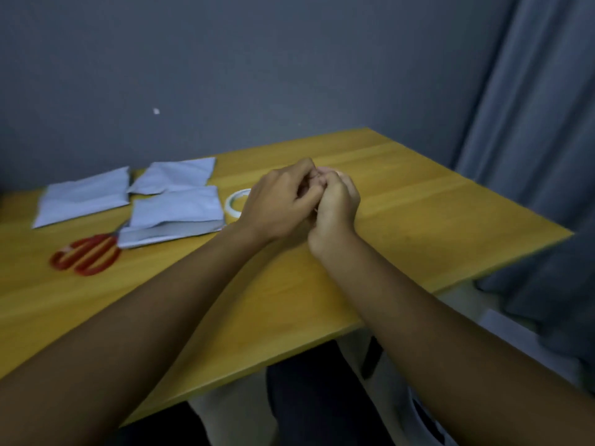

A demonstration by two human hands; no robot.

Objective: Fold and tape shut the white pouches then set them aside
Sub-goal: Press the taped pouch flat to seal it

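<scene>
To my left lie the red scissors [86, 254] and three white pouches [175, 209], the nearest with its long axis across me; the tape roll [234, 202] sits just beside my left hand [278, 206]. That hand meets my right hand [336, 204], fingers curled together; whether they pinch tape I cannot tell.

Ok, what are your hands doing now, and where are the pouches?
Left hand and right hand clasped together over the table; contents unclear. Three white pouches lie left, untouched. Tape roll beside left hand, scissors nearby.
</scene>
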